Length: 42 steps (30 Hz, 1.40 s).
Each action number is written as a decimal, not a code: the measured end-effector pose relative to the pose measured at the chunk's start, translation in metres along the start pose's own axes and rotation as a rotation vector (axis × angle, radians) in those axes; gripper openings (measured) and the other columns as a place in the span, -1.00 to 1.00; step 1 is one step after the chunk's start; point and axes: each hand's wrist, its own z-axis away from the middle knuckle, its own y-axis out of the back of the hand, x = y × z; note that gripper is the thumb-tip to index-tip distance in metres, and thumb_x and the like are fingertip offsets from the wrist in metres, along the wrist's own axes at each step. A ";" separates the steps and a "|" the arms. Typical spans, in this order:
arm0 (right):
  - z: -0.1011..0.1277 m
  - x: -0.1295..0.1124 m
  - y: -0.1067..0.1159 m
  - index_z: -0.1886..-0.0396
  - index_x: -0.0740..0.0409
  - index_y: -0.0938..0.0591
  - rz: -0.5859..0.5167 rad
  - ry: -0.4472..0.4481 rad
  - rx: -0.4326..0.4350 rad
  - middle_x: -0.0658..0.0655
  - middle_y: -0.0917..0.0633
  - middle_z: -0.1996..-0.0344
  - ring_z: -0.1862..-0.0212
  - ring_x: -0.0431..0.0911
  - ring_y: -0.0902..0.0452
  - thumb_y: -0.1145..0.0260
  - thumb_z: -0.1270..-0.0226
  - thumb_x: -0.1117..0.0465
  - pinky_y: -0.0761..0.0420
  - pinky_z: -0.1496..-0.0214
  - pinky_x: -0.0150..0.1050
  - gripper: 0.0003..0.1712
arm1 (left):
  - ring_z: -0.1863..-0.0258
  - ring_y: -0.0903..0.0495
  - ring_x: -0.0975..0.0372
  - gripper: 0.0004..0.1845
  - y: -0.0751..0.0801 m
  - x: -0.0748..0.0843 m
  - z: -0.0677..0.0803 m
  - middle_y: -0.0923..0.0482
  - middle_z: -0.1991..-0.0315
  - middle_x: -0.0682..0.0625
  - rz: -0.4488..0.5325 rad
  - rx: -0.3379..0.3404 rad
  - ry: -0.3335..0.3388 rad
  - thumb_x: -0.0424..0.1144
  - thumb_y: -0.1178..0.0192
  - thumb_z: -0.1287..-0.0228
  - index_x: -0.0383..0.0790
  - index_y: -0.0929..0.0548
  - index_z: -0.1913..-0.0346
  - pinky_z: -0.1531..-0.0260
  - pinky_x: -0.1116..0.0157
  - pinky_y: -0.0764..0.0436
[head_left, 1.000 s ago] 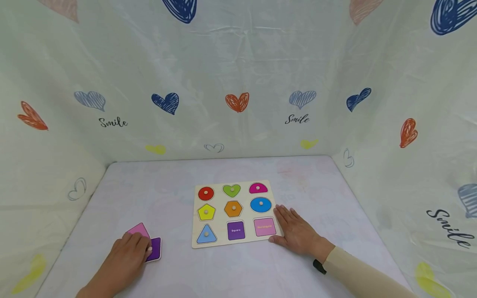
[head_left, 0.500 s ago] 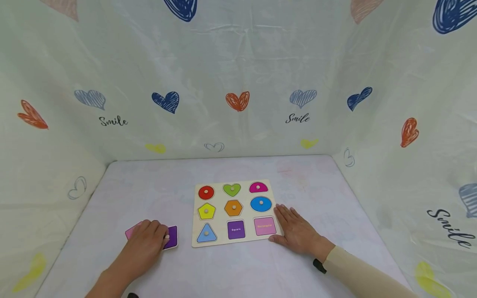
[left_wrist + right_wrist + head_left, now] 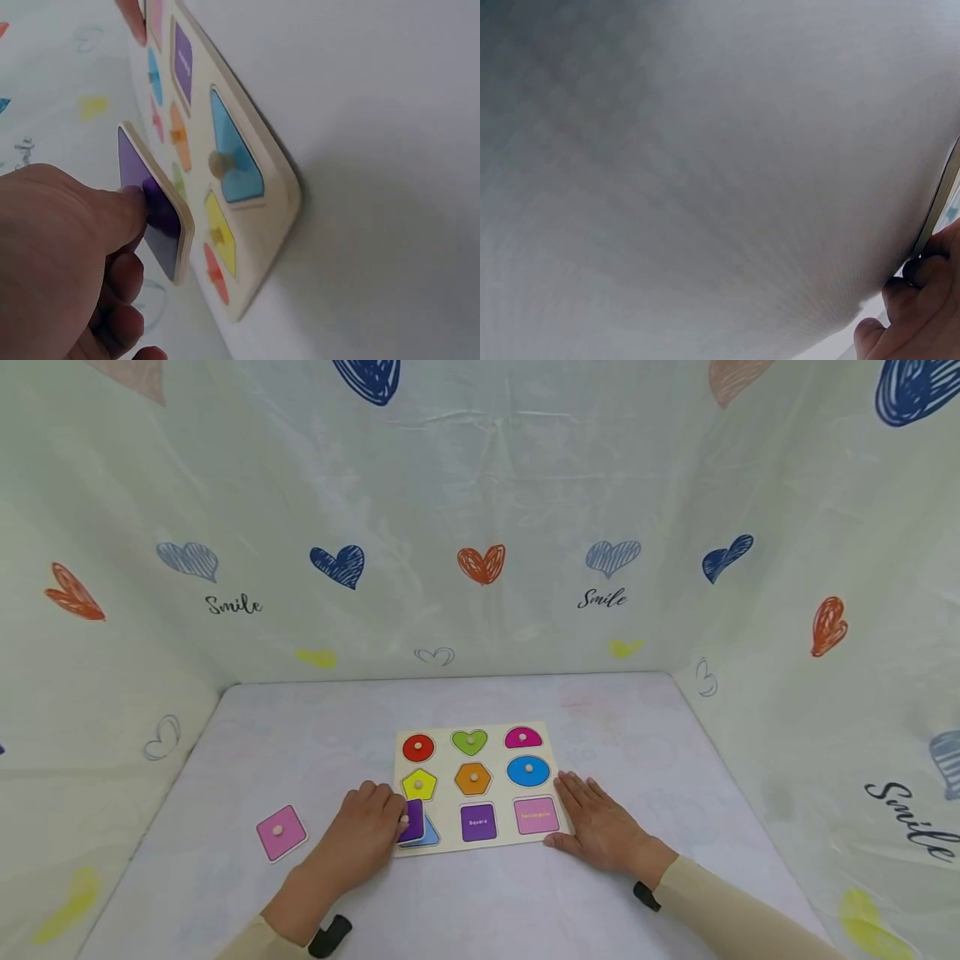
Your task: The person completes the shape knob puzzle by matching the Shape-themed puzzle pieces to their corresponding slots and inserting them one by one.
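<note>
My left hand (image 3: 363,831) pinches the knob of a purple square puzzle piece (image 3: 165,217) between thumb and fingers. In the head view this piece overlaps the blue triangle (image 3: 429,835) at the front left of the wooden shape puzzle board (image 3: 446,768); the left wrist view shows it lifted off the board. A purple recess marked "Square" (image 3: 478,822) and a pink recess marked "Rectangular" (image 3: 536,816) have no knobs. Against the board's right edge lies my right hand (image 3: 607,831), flat on the table with fingers straight.
A pink puzzle piece (image 3: 288,841) with a knob lies on the white table (image 3: 480,910), left of the left hand. Knobbed shapes, such as an orange hexagon (image 3: 467,783) and a blue oval (image 3: 517,774), sit in the board. A heart-printed cloth (image 3: 420,468) surrounds the table's back and sides.
My left hand has carried the purple square rightward from beside the pink piece to above the board's left side. The pink piece is now uncovered. My right hand has stayed put.
</note>
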 end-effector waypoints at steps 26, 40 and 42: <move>0.001 0.001 0.000 -0.70 0.25 -0.09 0.013 0.000 -0.003 0.25 -0.16 -0.68 -0.69 0.17 -0.04 -0.01 -0.46 -0.56 -0.08 -0.68 0.15 0.20 | 0.12 -0.44 0.14 -0.63 -0.023 0.062 -0.065 -0.55 0.21 -0.02 0.035 -0.112 -0.105 0.03 -0.38 -0.42 -0.20 -0.68 -0.03 -0.05 0.10 -0.60; 0.000 0.001 -0.001 -0.69 0.28 -0.11 0.029 0.016 0.013 0.27 -0.19 -0.67 -0.68 0.19 -0.08 -0.01 -0.47 -0.55 -0.11 -0.67 0.16 0.19 | 0.02 -0.45 0.10 -0.58 -0.031 0.070 -0.068 -0.58 0.09 -0.04 0.058 -0.170 -0.105 0.03 -0.31 -0.48 -0.23 -0.66 -0.15 -0.21 0.02 -0.59; 0.000 0.001 -0.001 -0.68 0.28 -0.11 0.032 0.017 0.014 0.27 -0.19 -0.67 -0.68 0.19 -0.08 -0.02 -0.47 -0.54 -0.11 -0.67 0.16 0.19 | 0.01 -0.45 0.10 -0.58 -0.032 0.070 -0.068 -0.59 0.08 -0.05 0.056 -0.164 -0.112 0.03 -0.30 -0.49 -0.23 -0.66 -0.15 -0.22 0.02 -0.59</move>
